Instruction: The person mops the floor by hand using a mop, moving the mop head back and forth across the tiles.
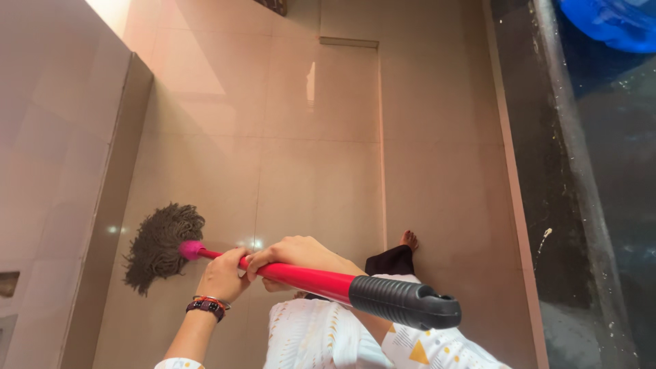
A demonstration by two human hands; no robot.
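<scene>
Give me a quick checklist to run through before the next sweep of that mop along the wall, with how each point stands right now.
1. Left hand closed around the red handle: ok.
2. Right hand closed around the handle just behind the left: ok.
3. Mop head lying flat on the tiled floor: ok.
4. Mop head apart from the wall base: cannot tell, the strands reach very near it.
5. Bare foot away from the mop head: ok.
6. Black end cap free of the clothing: cannot tell.
</scene>
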